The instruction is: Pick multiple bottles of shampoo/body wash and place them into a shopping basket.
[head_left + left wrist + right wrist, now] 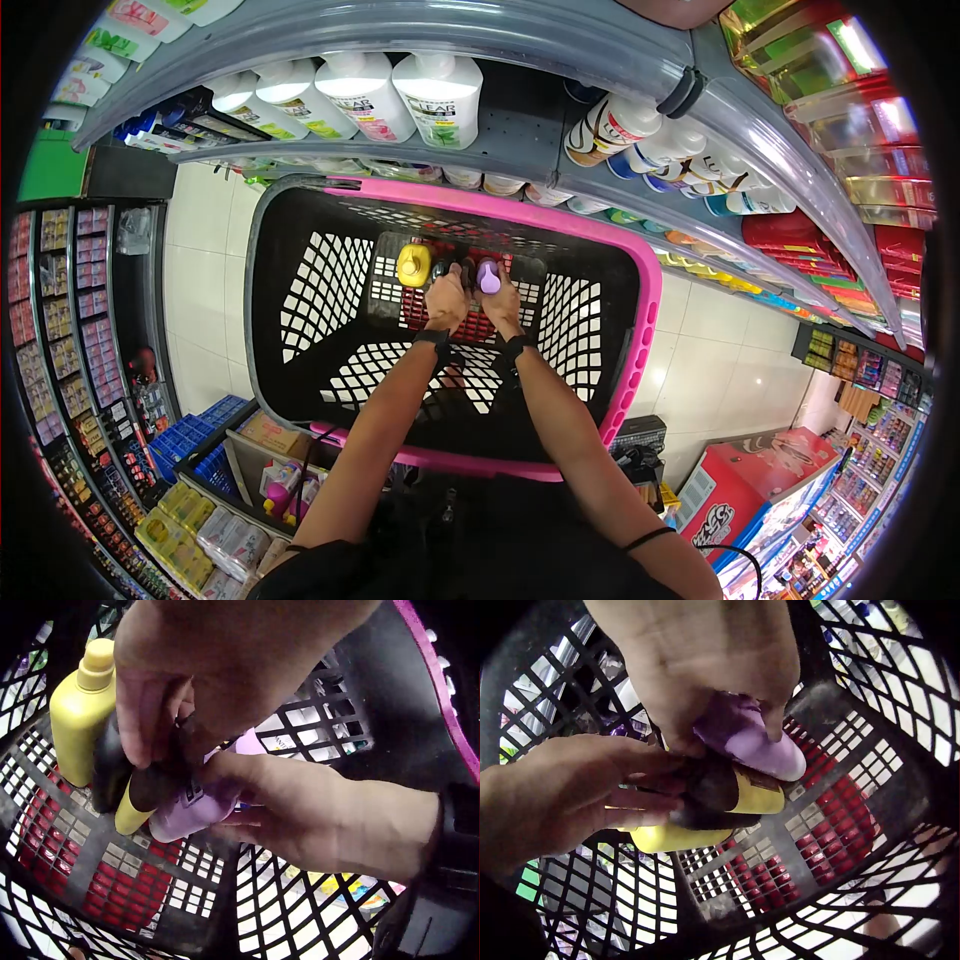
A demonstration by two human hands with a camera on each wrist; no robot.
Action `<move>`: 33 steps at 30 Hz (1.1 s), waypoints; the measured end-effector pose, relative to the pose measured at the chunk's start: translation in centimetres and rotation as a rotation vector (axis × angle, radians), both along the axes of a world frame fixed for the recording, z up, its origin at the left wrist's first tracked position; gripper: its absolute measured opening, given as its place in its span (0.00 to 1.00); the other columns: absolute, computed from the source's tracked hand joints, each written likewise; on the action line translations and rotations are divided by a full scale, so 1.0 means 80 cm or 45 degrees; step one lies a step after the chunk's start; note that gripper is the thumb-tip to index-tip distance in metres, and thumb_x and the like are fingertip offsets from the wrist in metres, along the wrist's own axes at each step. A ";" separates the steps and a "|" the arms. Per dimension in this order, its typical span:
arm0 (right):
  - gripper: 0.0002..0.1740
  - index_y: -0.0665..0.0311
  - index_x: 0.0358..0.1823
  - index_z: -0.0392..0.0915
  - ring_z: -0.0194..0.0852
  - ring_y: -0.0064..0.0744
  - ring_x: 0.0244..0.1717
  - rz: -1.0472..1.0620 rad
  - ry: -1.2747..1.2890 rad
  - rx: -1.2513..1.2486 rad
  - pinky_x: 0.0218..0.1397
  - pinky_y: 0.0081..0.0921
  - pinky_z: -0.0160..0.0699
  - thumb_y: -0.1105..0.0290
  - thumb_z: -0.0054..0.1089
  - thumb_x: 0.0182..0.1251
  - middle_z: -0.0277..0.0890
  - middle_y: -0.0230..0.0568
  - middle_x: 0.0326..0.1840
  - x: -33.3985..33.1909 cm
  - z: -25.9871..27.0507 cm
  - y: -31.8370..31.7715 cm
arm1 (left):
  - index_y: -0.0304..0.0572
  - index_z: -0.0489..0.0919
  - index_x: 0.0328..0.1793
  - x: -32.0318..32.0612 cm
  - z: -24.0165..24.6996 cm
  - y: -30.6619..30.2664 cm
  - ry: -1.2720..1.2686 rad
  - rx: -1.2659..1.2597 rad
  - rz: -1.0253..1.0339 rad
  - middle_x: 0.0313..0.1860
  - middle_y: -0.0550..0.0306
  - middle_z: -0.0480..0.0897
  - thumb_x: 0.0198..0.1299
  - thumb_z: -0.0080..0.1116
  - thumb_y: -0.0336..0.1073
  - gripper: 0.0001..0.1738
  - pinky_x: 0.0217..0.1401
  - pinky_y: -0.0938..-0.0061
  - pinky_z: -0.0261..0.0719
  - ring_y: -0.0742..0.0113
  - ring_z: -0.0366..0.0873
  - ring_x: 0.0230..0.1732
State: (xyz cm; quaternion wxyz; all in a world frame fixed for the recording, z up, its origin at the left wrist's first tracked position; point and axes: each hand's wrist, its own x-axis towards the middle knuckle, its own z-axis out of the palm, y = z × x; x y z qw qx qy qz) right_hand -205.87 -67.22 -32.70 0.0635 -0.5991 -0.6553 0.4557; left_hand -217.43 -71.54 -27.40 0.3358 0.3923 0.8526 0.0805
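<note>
Both hands reach down into a black basket with a pink rim (648, 300). A purple bottle (489, 278) is in my right hand (502, 305), fingers and thumb around its upper part. Close beside it, my left hand (447, 303) holds the dark upper part of a black bottle with a yellow lower band (761, 796); its fingers curl around it in the left wrist view. Another black bottle (109, 766) stands behind that one. Left of these is a yellow pump bottle (413, 265), untouched. All the bottles stand side by side near the basket floor.
Shelves of white pump bottles (437, 100) run along the far side of the basket, with more bottles (612, 130) to the right. Red packs show through the basket's grid floor (75, 859). A red cooler (760, 470) and stacked blue crates (205, 440) stand on the tiled floor.
</note>
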 end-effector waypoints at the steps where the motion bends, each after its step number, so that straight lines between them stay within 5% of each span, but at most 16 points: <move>1: 0.53 0.59 0.74 0.56 0.75 0.49 0.59 0.000 0.001 0.000 0.62 0.35 0.73 0.61 0.73 0.44 0.74 0.52 0.61 0.000 0.002 -0.001 | 0.39 0.71 0.52 0.001 0.002 -0.001 0.002 0.010 0.008 0.35 0.37 0.83 0.53 0.63 0.35 0.21 0.45 0.54 0.82 0.40 0.82 0.41; 4: 0.51 0.51 0.72 0.58 0.70 0.45 0.64 -0.046 0.059 -0.125 0.63 0.35 0.72 0.65 0.75 0.43 0.70 0.42 0.65 0.004 0.000 -0.002 | 0.38 0.71 0.51 0.003 -0.002 -0.004 -0.014 0.057 0.040 0.35 0.37 0.83 0.53 0.62 0.32 0.19 0.45 0.54 0.82 0.39 0.82 0.41; 10: 0.50 0.51 0.73 0.57 0.71 0.46 0.63 0.002 0.101 -0.164 0.63 0.34 0.72 0.66 0.73 0.45 0.71 0.46 0.65 0.013 -0.013 -0.002 | 0.38 0.73 0.49 0.006 -0.005 -0.009 -0.041 0.122 0.126 0.35 0.36 0.82 0.53 0.61 0.31 0.17 0.44 0.53 0.80 0.37 0.81 0.41; 12: 0.55 0.50 0.76 0.51 0.79 0.48 0.55 0.097 0.104 -0.023 0.58 0.34 0.77 0.60 0.73 0.46 0.78 0.55 0.55 0.018 -0.017 -0.002 | 0.38 0.75 0.50 0.009 -0.014 -0.011 -0.037 0.140 0.161 0.36 0.37 0.82 0.53 0.61 0.30 0.17 0.44 0.54 0.80 0.37 0.81 0.40; 19: 0.55 0.46 0.77 0.48 0.79 0.49 0.54 0.121 0.120 0.002 0.57 0.35 0.77 0.59 0.72 0.48 0.78 0.55 0.54 0.030 -0.033 -0.002 | 0.36 0.75 0.51 0.022 -0.036 -0.015 -0.006 0.285 0.241 0.36 0.37 0.83 0.54 0.59 0.30 0.17 0.43 0.55 0.80 0.38 0.81 0.40; 22: 0.55 0.47 0.77 0.48 0.78 0.49 0.55 0.122 0.125 0.015 0.58 0.35 0.77 0.60 0.71 0.48 0.78 0.55 0.55 0.030 -0.021 -0.004 | 0.36 0.75 0.50 0.030 -0.041 -0.018 0.024 0.318 0.304 0.35 0.38 0.83 0.54 0.60 0.31 0.17 0.43 0.55 0.80 0.38 0.81 0.39; 24: 0.51 0.54 0.75 0.53 0.73 0.47 0.62 0.077 0.163 -0.151 0.62 0.34 0.73 0.67 0.71 0.47 0.70 0.51 0.65 0.030 -0.007 -0.006 | 0.36 0.75 0.50 0.030 -0.046 -0.018 0.028 0.325 0.330 0.35 0.38 0.83 0.54 0.61 0.32 0.17 0.43 0.55 0.80 0.39 0.81 0.39; 29: 0.55 0.53 0.77 0.46 0.78 0.51 0.55 0.134 0.154 -0.167 0.57 0.37 0.76 0.60 0.71 0.49 0.78 0.56 0.55 0.033 0.014 -0.001 | 0.37 0.73 0.50 0.007 -0.023 -0.004 -0.059 0.189 0.172 0.37 0.36 0.83 0.54 0.60 0.32 0.17 0.47 0.53 0.79 0.37 0.81 0.43; 33: 0.48 0.61 0.74 0.53 0.78 0.54 0.54 0.204 -0.156 -0.242 0.58 0.38 0.76 0.57 0.67 0.53 0.78 0.58 0.53 0.035 0.007 -0.016 | 0.37 0.73 0.54 0.001 -0.008 -0.009 -0.027 0.039 0.194 0.41 0.38 0.83 0.53 0.63 0.38 0.24 0.51 0.56 0.80 0.42 0.82 0.47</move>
